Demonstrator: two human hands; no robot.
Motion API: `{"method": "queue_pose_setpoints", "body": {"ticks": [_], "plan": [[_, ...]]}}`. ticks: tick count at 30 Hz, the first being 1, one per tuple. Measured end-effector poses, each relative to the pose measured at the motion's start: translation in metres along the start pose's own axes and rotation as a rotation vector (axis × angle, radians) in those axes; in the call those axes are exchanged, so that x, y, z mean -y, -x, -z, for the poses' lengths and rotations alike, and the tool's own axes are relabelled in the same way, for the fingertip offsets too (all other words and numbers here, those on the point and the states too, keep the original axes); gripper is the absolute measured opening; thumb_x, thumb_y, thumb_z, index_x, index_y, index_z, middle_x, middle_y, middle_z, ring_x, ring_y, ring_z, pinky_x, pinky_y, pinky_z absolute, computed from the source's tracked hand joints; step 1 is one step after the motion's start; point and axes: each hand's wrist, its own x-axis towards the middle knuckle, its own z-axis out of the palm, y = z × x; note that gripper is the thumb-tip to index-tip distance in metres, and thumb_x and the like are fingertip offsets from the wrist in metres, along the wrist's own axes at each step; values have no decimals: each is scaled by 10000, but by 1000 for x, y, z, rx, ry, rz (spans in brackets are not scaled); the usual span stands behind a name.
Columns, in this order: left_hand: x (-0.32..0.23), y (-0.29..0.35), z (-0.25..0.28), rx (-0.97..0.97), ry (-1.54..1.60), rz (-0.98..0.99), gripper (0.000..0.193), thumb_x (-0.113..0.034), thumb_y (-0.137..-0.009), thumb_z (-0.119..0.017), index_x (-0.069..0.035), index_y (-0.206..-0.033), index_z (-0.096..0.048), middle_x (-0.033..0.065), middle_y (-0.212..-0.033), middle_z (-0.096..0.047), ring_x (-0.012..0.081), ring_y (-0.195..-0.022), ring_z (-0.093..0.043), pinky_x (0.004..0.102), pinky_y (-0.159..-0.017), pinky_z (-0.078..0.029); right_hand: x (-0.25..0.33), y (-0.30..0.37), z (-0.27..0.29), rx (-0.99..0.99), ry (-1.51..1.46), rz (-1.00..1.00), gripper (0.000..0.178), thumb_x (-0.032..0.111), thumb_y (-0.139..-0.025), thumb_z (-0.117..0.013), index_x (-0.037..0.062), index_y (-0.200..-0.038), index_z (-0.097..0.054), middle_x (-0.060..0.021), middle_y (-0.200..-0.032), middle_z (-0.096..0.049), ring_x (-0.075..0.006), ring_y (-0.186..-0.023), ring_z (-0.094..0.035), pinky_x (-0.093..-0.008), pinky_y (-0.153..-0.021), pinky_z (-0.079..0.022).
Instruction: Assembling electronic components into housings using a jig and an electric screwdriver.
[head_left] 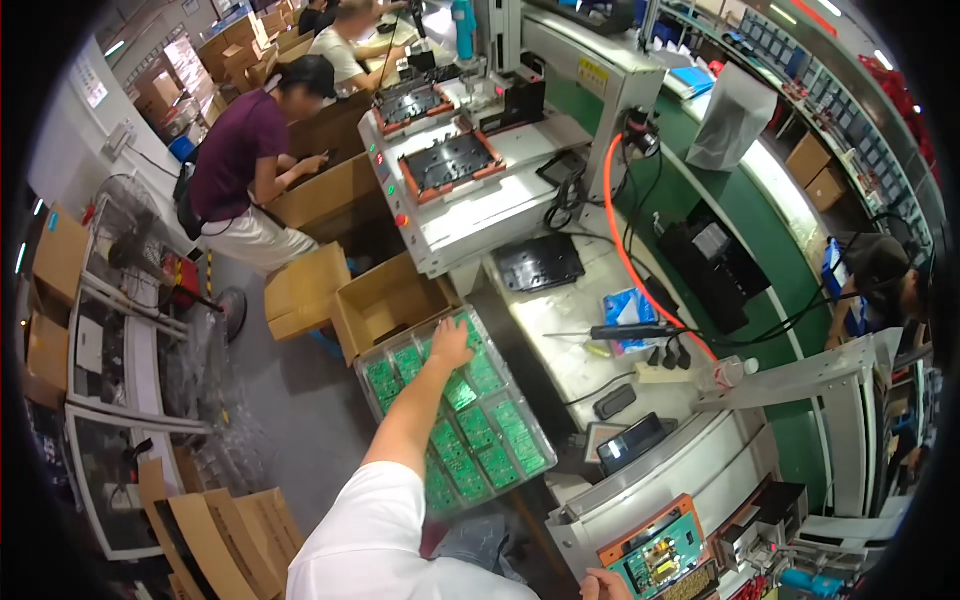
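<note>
My left hand [452, 345] reaches over the far part of a clear tray [546, 462] holding several green circuit boards [496, 465] laid out in rows. Its fingers look spread and point down at the boards, with no board visibly lifted. Just below that wrist one board [461, 392] catches bright light. At the bottom edge my right hand [607, 585] is partly cut off, its fingertips beside the near left corner of a teal circuit board [660, 560] with yellow components. That board lies against an orange-framed fixture [640, 528]. Whether the right fingers grip it cannot be made out.
An open cardboard box [395, 305] stands beyond the tray. On the white bench lie a black plastic panel [540, 262], an electric screwdriver [630, 331] and a phone [637, 443]. A machine [470, 215] carries two black panels. A person in a purple shirt [240, 155] stands at far left.
</note>
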Motion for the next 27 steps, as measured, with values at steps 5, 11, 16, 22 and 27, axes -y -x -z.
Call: {"method": "queue_pose_setpoints", "body": {"ticks": [5,11,16,22,27], "plan": [[18,-1,4,128,547,178,370,-247,-839,-612,-39,-1145,-631,197,-1004,-685,353,-908,-677,474,-851,-528,0,-24,4,79,52,55,132,123,-963,-632,20,-1020,-691,-62,-880,-673,-136,-708,-546,-289,-634,-447],[-67,72,75,174,1776,241,360,-190,-945,-476,77,-1172,-558,215,-1081,-691,346,-895,-717,444,-791,-600,-34,-24,1,-123,47,235,148,76,-901,-676,24,-1040,-683,-69,-830,-646,-161,-715,-577,-292,-643,-470],[-147,210,169,573,1875,-56,386,-119,-971,-444,94,-1278,-538,207,-1194,-663,320,-1058,-687,468,-944,-551,8,-17,-8,-91,41,185,414,-6,-769,-752,9,-1163,-625,-139,-1041,-609,-213,-841,-603,-302,-696,-510],[-240,322,161,1157,1654,27,349,-135,-992,-481,82,-1252,-564,158,-1150,-663,278,-1034,-678,388,-913,-564,-34,30,15,-245,270,242,507,11,-719,-783,16,-1197,-615,-152,-1080,-596,-298,-912,-613,-374,-778,-506],[-228,327,187,1274,1490,-135,351,-184,-1024,-490,48,-1282,-545,141,-1149,-658,221,-1021,-671,345,-879,-553,-26,56,15,-175,162,161,458,61,-764,-767,19,-1191,-609,-167,-1081,-615,-349,-988,-607,-391,-835,-508]]}}
